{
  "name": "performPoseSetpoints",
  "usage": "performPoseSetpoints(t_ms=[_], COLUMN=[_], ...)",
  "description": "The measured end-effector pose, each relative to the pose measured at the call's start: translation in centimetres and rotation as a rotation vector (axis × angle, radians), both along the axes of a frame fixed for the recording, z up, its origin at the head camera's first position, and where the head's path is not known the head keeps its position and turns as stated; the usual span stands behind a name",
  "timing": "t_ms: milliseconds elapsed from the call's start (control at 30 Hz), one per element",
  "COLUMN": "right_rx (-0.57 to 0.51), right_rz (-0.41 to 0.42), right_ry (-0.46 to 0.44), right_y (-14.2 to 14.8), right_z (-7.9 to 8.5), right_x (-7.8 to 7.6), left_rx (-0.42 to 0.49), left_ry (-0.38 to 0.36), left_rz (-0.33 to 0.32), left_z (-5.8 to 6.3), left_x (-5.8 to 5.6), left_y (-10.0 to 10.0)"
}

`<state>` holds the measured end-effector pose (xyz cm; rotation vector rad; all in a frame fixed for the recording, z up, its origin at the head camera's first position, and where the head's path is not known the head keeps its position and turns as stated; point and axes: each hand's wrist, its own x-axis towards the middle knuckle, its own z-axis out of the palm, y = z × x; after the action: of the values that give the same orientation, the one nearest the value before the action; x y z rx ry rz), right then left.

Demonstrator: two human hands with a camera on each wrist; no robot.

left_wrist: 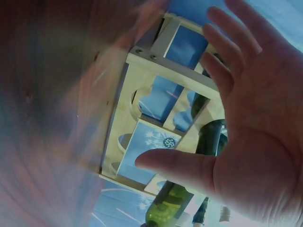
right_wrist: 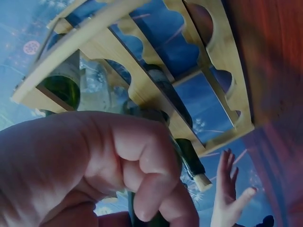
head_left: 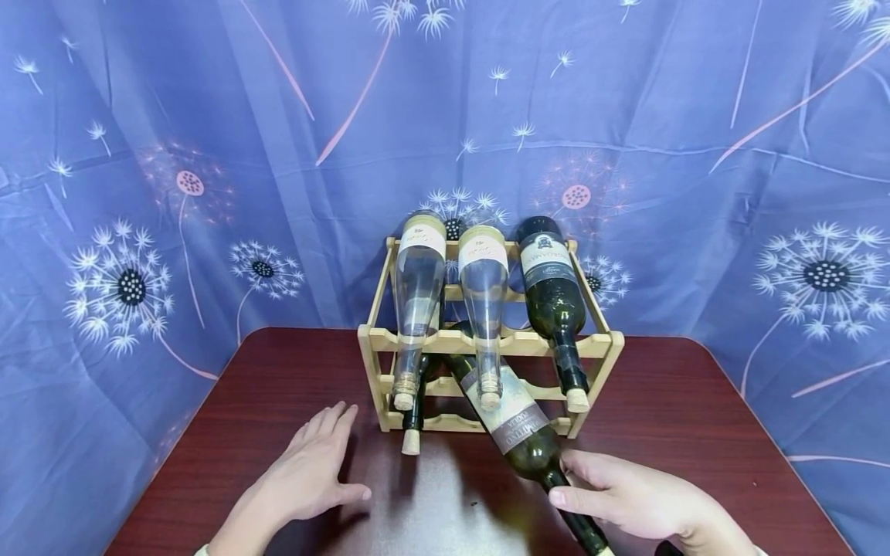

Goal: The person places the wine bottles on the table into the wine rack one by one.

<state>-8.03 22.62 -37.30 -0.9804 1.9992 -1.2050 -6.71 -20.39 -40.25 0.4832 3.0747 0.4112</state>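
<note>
My right hand (head_left: 633,494) grips the neck of a dark green wine bottle (head_left: 531,452) between thumb and fingers. The bottle slants, its base end inside the lower part of a wooden wine rack (head_left: 601,378) and its corked neck pointing toward me. In the right wrist view, the curled fingers (right_wrist: 154,165) hide most of that neck. To the left of the rack, my left hand (head_left: 309,467) is spread with straight fingers and holds nothing. The left wrist view shows its thumb (left_wrist: 175,165) extended across the view of the rack.
Two clear bottles (head_left: 420,282) with corks and a dark labelled bottle (head_left: 556,305) lie on the rack's top level. Below them at left, another dark corked bottle (head_left: 415,417) protrudes. The rack stands on a reddish-brown table (head_left: 292,371) before a blue dandelion-print curtain (head_left: 208,93).
</note>
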Motion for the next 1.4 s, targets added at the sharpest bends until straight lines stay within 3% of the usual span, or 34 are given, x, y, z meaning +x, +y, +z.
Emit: performPoseSetpoints(t_ms=[200, 367, 600, 767, 1067, 1400], right_rx=[-0.006, -0.047, -0.082, -0.087, -0.108, -0.107], right_rz=[-0.051, -0.084, -0.139, -0.168, -0.199, -0.271], right_ry=[0.004, -0.035, -0.184, -0.171, -0.24, -0.196], right_y=[-1.1, -2.1, -3.2, -4.0, -5.0, -6.4], right_z=[-0.1, -0.1, -0.1, -0.2, -0.6, -0.6], right_x=[0.2, 0.5, 0.9, 1.0, 0.9, 0.6], left_rx=[-0.041, -0.05, -0.046, -0.045, -0.062, -0.069], left_ry=[0.115, 0.158, 0.153, 0.12, 0.158, 0.158], left_rz=[0.043, 0.073, 0.087, 0.098, 0.091, 0.088], left_z=[-0.4, -0.7, -1.0, -1.0, -1.0, -1.0], left_x=[-0.4, -0.9, -1.2, -1.2, -1.2, -1.1], left_y=[0.0, -0.2, -0.4, -0.6, -0.5, -0.6])
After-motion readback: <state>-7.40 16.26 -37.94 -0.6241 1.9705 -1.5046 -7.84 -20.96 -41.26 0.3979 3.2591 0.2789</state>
